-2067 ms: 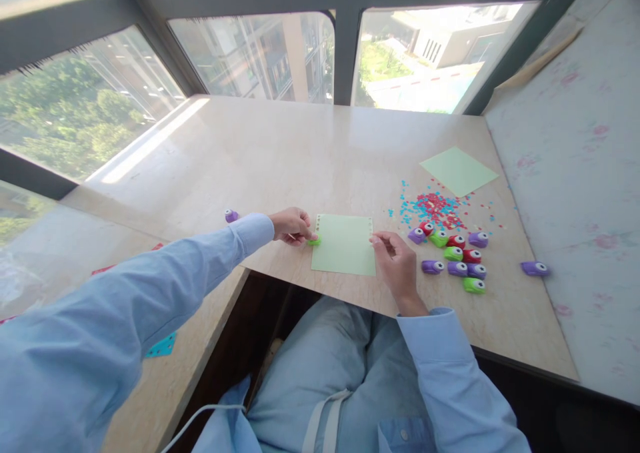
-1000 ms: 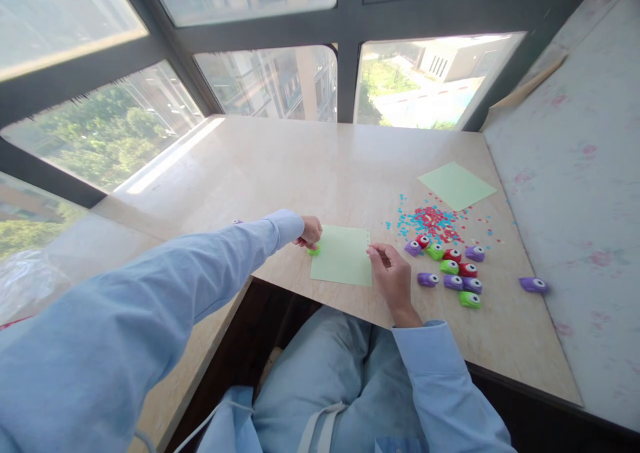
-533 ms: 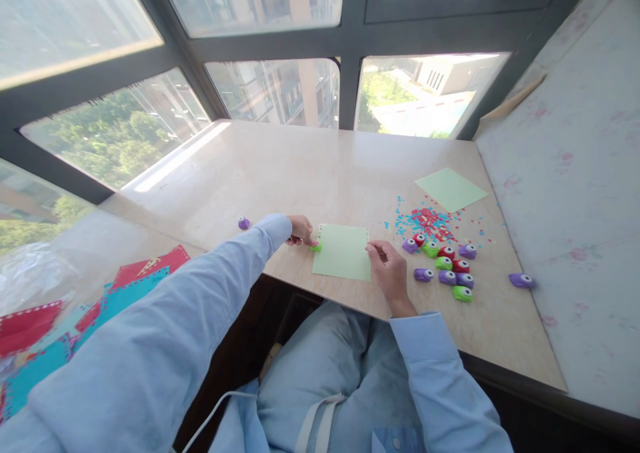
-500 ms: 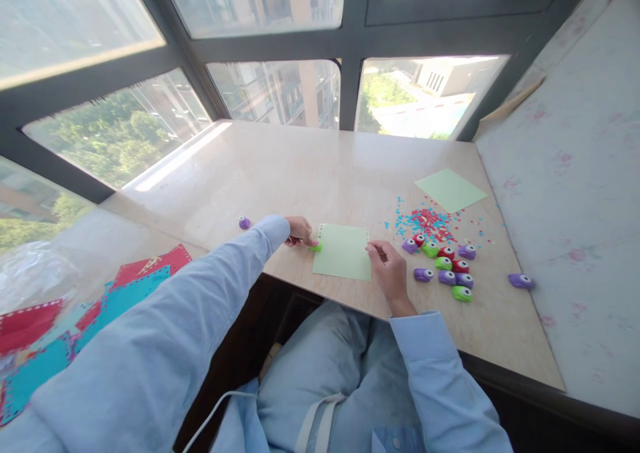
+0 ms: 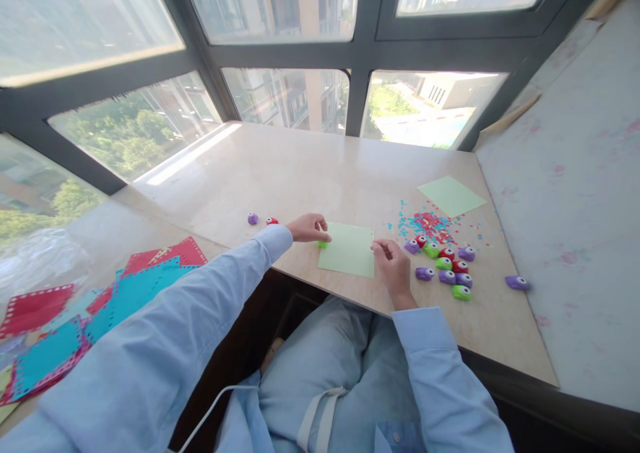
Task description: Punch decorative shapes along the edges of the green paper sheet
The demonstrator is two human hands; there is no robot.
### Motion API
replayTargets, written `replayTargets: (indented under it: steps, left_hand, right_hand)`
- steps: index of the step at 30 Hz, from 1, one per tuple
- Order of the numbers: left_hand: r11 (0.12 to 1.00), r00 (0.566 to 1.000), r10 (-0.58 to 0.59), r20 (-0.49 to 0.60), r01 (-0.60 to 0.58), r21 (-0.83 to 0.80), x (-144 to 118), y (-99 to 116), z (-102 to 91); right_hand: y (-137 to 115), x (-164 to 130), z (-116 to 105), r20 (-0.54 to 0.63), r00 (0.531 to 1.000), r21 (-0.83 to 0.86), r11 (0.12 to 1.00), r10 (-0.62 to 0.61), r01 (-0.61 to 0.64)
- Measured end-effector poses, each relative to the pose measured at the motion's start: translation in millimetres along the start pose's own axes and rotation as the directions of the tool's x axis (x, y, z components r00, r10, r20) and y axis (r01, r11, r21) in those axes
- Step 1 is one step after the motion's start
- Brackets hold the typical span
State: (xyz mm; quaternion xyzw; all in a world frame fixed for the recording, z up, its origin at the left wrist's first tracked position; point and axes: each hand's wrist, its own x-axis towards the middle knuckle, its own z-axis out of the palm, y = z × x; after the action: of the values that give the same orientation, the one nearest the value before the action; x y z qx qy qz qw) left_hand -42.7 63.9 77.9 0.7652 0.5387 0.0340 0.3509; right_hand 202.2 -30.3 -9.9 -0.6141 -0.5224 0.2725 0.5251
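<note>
A wide bay of dark-framed windows (image 5: 360,46) closed off the far side of the room, and a beige stone counter (image 5: 310,173) ran beneath them, with a pale patterned wall to the right. Red and teal punched sheets (image 5: 75,313) lay piled at near left. A light green paper square (image 5: 349,258) lay flat near the counter's near edge, its sides about parallel to that edge; no long axis could be made out. The right hand (image 5: 393,266) was loosely curled, fingertips pinching the sheet's right edge. The left hand (image 5: 309,227) was half closed over a small green paper punch (image 5: 323,244) sitting at the sheet's left edge. A cluster of punches (image 5: 443,269) and scattered confetti (image 5: 425,223) lay right of the sheet.
</note>
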Motion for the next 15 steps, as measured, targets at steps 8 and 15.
replayTargets:
  steps: [8,15]
  left_hand:
    - [0.964,0.984,0.171,-0.052,-0.156,0.216,-21,-19,18.5]
    - [0.933,0.983,0.154,-0.096,-0.112,0.343,-34,-38,-1.0]
  right_hand:
    - [3,0,0,0.007,0.999,-0.043,0.998,-0.04,0.04]
    - [4,0,0,0.019,0.999,-0.05,0.998,-0.042,0.043]
